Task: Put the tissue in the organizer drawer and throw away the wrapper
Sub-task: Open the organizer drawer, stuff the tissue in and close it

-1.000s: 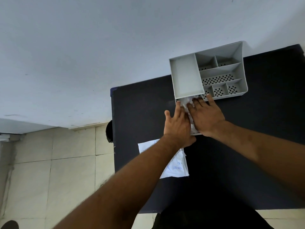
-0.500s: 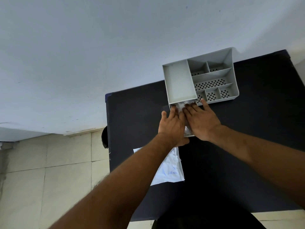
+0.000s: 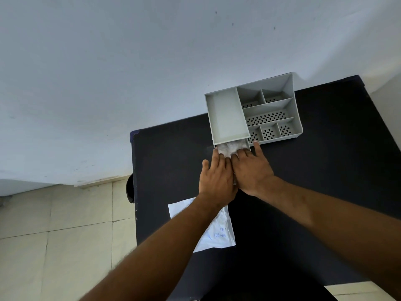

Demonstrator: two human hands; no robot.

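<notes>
Head view: both hands are down at the organizer (image 3: 271, 109), which sits at the far edge of the dark bench (image 3: 325, 192) against the wall. Its drawer (image 3: 247, 144) is pulled out toward the person, and the tissue (image 3: 227, 147) lies bunched inside it, white and crumpled, just under the organizer's near edge. The left hand (image 3: 217, 178) lies flat, fingers together, pressing down on the near-left part of the tissue. The right hand (image 3: 252, 170) lies flat beside it, touching it, fingers slightly spread, one fingertip up against the organizer's front. Neither hand pinches anything; both push.

The tissue looks soft, light and springy, so it will likely puff back up. Press the top broadly with flat palms and tuck the edges; don't tug, it tears easily.

Near the person, partly under the left forearm, the empty wrapper (image 3: 219, 233) lies flat on the bench. It is thin, probably slippery; pinch a corner or crumple it.
</notes>
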